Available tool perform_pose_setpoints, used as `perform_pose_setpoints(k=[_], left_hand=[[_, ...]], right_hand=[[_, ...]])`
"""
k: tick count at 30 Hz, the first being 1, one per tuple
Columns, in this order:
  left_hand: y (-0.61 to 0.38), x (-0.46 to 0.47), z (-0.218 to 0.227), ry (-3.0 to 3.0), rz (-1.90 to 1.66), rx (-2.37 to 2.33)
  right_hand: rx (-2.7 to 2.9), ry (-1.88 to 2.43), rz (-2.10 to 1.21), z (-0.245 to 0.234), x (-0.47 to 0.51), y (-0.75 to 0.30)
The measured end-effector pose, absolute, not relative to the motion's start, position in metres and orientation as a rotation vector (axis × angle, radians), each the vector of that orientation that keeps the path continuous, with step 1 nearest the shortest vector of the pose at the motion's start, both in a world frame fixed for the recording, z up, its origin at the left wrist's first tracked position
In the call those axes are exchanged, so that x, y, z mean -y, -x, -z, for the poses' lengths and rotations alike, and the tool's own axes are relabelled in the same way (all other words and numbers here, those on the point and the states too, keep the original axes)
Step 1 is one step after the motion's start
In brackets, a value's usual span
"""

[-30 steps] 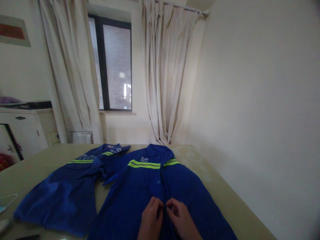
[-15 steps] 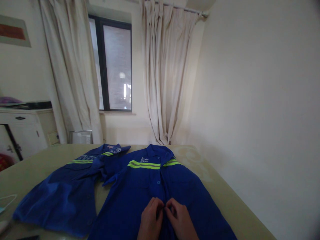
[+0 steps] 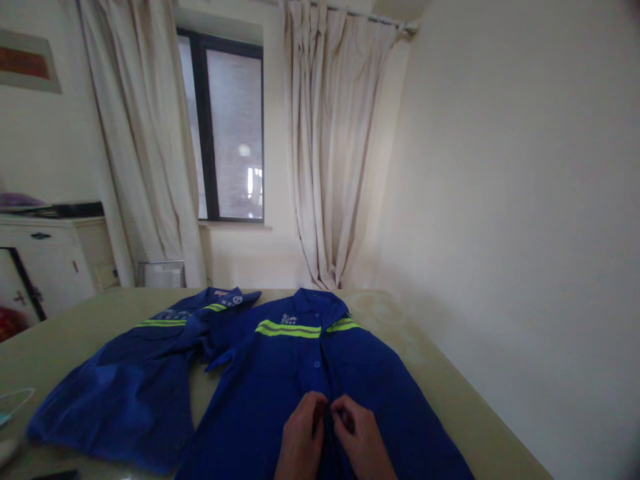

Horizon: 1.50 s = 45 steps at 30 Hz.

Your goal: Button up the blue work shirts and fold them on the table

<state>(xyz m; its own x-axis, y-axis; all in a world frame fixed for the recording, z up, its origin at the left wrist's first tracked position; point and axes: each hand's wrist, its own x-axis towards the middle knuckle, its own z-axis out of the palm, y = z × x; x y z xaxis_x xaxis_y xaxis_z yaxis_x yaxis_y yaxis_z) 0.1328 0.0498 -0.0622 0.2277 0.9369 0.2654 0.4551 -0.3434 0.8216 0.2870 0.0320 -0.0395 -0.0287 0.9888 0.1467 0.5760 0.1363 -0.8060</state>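
Observation:
A blue work shirt (image 3: pixel 265 373) with yellow-green and grey reflective bands lies front up, its collar toward the far side. Below a visible button on its front opening, my left hand (image 3: pixel 304 430) pinches the left edge of the placket. Close beside it, my right hand (image 3: pixel 359 430) pinches the cloth on the opposite edge. A narrow gap separates the fingertips. Whatever button sits between the fingers is hidden. To the left lies a second blue work shirt (image 3: pixel 120 380) with similar bands, one sleeve touching the first shirt.
Both shirts rest on a pale greenish table (image 3: pixel 480 427) alongside a plain wall at right. At the near left edge are a face mask (image 3: pixel 6 418), a white rounded object (image 3: pixel 7 452) and a dark flat object (image 3: pixel 57 475). Curtains and a window stand behind.
My fingertips have drawn slightly apart and shifted up a little along the shirt's front opening. Both shirts lie where they were.

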Motion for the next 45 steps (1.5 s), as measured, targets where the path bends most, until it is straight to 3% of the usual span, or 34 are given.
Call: perform_pose_setpoints(k=[26,33,45], left_hand=[[-0.132,-0.049,0.051,-1.918,-1.051,-1.296],[-0.131,-0.052,0.054,-1.826,-1.017,-1.254],[-0.133,-0.055,0.049,-1.974,-0.785,-1.405]], right_hand=[[1.654,1.632,-0.766,0.043,-0.032,-0.285],[1.691,1.648,-0.641,0.044,-0.033,-0.282],[1.610,1.647,-0.659,0.042,-0.037,-0.279]])
